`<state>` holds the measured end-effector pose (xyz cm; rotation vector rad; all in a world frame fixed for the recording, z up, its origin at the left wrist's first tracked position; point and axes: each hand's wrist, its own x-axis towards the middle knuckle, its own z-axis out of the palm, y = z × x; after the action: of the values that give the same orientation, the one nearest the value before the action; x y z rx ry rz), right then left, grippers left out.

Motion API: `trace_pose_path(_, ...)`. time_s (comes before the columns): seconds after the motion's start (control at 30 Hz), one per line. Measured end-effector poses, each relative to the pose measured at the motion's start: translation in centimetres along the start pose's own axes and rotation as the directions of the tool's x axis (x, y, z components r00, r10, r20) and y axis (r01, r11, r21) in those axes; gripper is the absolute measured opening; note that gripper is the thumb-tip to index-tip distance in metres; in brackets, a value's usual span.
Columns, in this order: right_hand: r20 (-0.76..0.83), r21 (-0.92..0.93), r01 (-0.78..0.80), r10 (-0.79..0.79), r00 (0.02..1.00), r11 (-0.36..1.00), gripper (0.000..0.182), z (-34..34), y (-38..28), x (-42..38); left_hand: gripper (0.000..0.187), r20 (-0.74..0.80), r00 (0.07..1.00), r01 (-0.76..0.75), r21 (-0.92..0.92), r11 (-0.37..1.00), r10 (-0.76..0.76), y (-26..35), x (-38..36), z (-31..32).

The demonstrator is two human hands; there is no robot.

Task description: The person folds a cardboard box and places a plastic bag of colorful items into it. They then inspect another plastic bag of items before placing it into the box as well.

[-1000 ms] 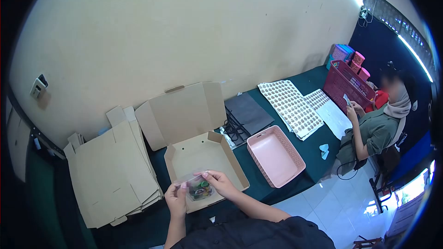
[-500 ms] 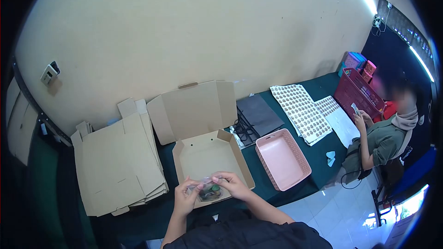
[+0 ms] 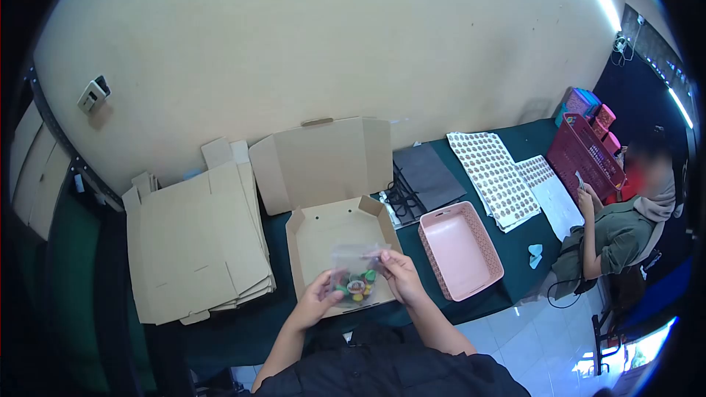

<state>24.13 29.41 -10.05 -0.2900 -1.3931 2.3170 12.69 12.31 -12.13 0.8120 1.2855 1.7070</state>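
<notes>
A clear plastic bag (image 3: pixel 356 259) hangs over the front of an open cardboard box (image 3: pixel 312 237). Small green, yellow and red pieces show through its lower part, together with a round label. My left hand (image 3: pixel 315 301) grips the bag's lower left side, thumb in front. At the upper right edge, my right hand (image 3: pixel 401 276) pinches the bag near its top. The box's lid stands raised behind its tray, leaning toward the wall.
Flat cardboard boxes (image 3: pixel 198 242) are stacked on the left. Right of the open box are black paper bags (image 3: pixel 434 180), a pink basket (image 3: pixel 462 250) and sticker sheets (image 3: pixel 494 180). A co-worker (image 3: pixel 621 231) sits at the far right beside a maroon basket (image 3: pixel 585 154).
The bag is now upright and spread out, showing its coloured contents and label. My right hand has moved to its upper right edge, my left hand lower. The whole view has shifted slightly.
</notes>
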Motion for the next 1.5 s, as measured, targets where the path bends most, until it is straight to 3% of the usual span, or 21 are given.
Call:
trace_pose_path(0.07,0.009,0.052,0.014,-0.014,1.0,0.999,0.035,0.8,0.1,0.0,0.042,-0.012,1.0,0.018,0.149,0.989,-0.017,-0.8,0.3,1.1)
trace_pose_path(0.17,-0.04,0.044,0.022,-0.02,0.999,0.999,0.037,2.2,0.4,0.0,0.035,-0.099,0.995,0.018,0.113,0.993,-0.007,-2.1,0.7,2.1)
trace_pose_path(0.23,-0.117,-0.152,0.116,-0.134,0.984,0.982,0.043,3.1,1.0,-0.2,0.03,-0.166,0.985,-0.032,0.085,0.996,0.046,-2.4,0.9,2.7)
trace_pose_path(0.3,-0.094,-0.209,0.139,-0.161,0.982,0.968,0.051,2.9,2.5,-0.7,0.028,-0.285,0.953,-0.097,0.036,0.995,0.103,-2.8,1.2,2.6)
trace_pose_path(0.37,-0.06,-0.255,-0.212,0.203,0.977,0.944,0.049,2.6,2.9,-1.5,0.027,-0.288,0.953,-0.083,0.031,0.996,0.089,-2.8,1.1,2.4)
trace_pose_path(0.43,-0.067,-0.187,-0.184,0.174,0.982,0.965,0.045,2.2,3.8,-1.4,0.027,-0.293,0.953,-0.071,0.026,0.997,0.075,-2.7,1.0,2.5)
trace_pose_path(0.5,-0.028,-0.204,-0.263,0.263,0.964,0.943,0.041,2.4,2.8,-1.5,0.028,-0.329,0.935,-0.11,0.086,0.99,0.132,-2.6,0.7,2.9)
trace_pose_path(0.57,-0.013,-0.144,-0.29,0.291,0.957,0.946,0.038,1.8,3.3,-1.2,0.029,-0.305,0.943,-0.111,0.085,0.99,0.132,-3.3,0.7,2.4)
trace_pose_path(0.63,0.058,0.061,-0.256,0.253,0.966,0.965,0.038,1.3,3.7,-0.8,0.03,-0.31,0.949,-0.05,0.028,0.998,0.057,-3.9,0.8,2.0)
trace_pose_path(0.77,-0.022,0.071,-0.23,0.232,0.972,0.971,0.04,1.4,4.2,-0.7,0.032,-0.335,0.942,0.01,0.068,0.998,0.013,-4.5,1.1,1.3)
trace_pose_path(0.83,-0.056,-0.14,-0.192,0.186,0.981,0.971,0.037,2.6,2.8,-1.2,0.037,-0.228,0.968,-0.086,0.104,0.991,0.108,-4.0,1.1,1.9)
trace_pose_path(0.87,-0.055,-0.14,-0.196,0.19,0.98,0.97,0.037,2.4,3.0,-1.2,0.037,-0.231,0.967,-0.084,0.102,0.991,0.106,-4.1,1.0,1.7)
trace_pose_path(0.93,-0.122,-0.14,-0.239,0.223,0.967,0.961,0.03,1.8,3.5,-1.1,0.047,-0.129,0.988,-0.029,0.367,0.93,0.082,-4.5,0.8,1.3)
trace_pose_path(1.03,-0.21,-0.043,-0.311,0.296,0.932,0.949,0.025,1.3,3.6,-1.1,0.052,-0.083,0.996,0.045,0.388,0.921,-0.013,-3.4,0.4,2.2)
trace_pose_path(1.07,-0.213,-0.011,-0.253,0.245,0.946,0.968,0.024,1.1,4.3,-0.8,0.053,-0.059,0.997,-0.025,0.402,0.915,0.053,-2.7,0.4,2.5)
trace_pose_path(1.2,-0.236,0.026,-0.165,0.167,0.957,0.986,0.023,1.7,4.1,-0.3,0.055,-0.082,0.997,0.016,0.312,0.95,0.01,-3.3,0.6,2.2)
trace_pose_path(1.27,-0.162,-0.175,-0.17,0.142,0.977,0.97,0.021,2.6,2.7,-0.9,0.057,-0.09,0.995,-0.016,0.277,0.961,0.043,-3.6,1.0,1.9)
trace_pose_path(1.37,-0.194,-0.178,-0.184,0.149,0.97,0.967,0.024,1.4,4.6,-1.0,0.055,-0.075,0.997,0.008,0.397,0.918,0.023,-3.1,0.3,2.4)
trace_pose_path(1.43,-0.244,-0.153,-0.195,0.154,0.957,0.969,0.029,0.9,5.5,-1.2,0.053,-0.064,0.997,-0.018,0.406,0.914,0.048,-3.3,0.1,2.6)
trace_pose_path(1.5,-0.231,0.047,-0.261,0.265,0.936,0.964,0.034,0.9,5.3,-1.2,0.044,-0.143,0.989,0.07,0.27,0.96,-0.032,-3.9,0.1,2.5)
